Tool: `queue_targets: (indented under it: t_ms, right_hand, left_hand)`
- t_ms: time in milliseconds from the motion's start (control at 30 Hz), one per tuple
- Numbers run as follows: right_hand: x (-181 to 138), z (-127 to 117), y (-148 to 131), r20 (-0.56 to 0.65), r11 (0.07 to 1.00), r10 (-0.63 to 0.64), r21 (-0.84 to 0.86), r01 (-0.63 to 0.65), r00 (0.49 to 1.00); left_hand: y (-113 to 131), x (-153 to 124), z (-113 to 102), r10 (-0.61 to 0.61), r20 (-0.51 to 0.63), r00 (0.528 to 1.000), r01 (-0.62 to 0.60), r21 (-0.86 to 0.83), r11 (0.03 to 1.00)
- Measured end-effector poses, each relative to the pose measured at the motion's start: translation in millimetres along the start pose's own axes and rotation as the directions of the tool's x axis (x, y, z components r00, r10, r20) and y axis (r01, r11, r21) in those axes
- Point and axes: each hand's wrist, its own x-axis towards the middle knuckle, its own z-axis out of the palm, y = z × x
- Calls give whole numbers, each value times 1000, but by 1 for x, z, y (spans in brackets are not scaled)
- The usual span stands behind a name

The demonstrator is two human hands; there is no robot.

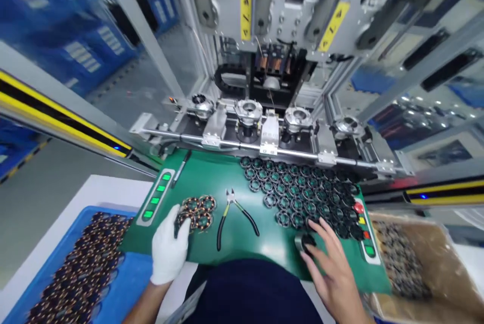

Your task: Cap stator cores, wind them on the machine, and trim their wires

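Note:
My left hand, in a white glove, has its thumb and fingers closed round the near-left ring of a small group of copper-wound stator rings on the green work mat. My bare right hand grips a black ring, tilted on edge, by the near side of the array of black rings. These lie in close rows, with green showing through their centres. Between my hands lies a pair of cutting pliers, with black handles spread and jaws pointing away from me.
Beyond the green mat stands a machine with several round metal fixtures behind a long rail. A pen and button panels edge the mat. A blue tray of wound rings sits left, a lined box of rings right.

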Motion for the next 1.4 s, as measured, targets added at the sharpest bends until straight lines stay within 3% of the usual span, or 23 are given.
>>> queue_targets:
  t_ms: [100, 200, 267, 367, 500, 733, 1100, 1400]
  right_hand:
    - [47, -34, -17, 15, 983, -92, 163, 88, 996]
    - [131, -48, -32, -10, 951, -241, 195, 239, 970]
    - [199, -36, -37, -28, 937, -296, 187, 296, 955]
    - [295, 1, -33, 2, 914, -395, 103, 393, 918]
    - [367, 42, -18, 88, 901, -434, 37, 433, 897]
    - [376, 56, -1, 251, 885, -427, -79, 458, 869]
    - [386, 59, -18, 402, 824, -355, -291, 486, 844]
    - [363, 56, -10, 459, 777, -415, -270, 569, 785]
  left_hand:
    - [-3, -2, 5, 47, -36, 998, -47, 18, 999]
    - [-5, -3, 7, 66, -73, 995, -63, 31, 998]
    - [-5, -4, 7, 76, -86, 993, -73, 36, 997]
    - [-4, -5, 6, 85, -104, 991, -81, 38, 996]
    - [-3, -5, 7, 81, -126, 989, -76, 40, 996]
    - [-4, -8, 8, 66, -119, 991, -63, 30, 998]
    - [-2, -7, 7, 77, -107, 991, -73, 35, 997]
    - [-1, -8, 8, 53, -111, 992, -50, 28, 998]
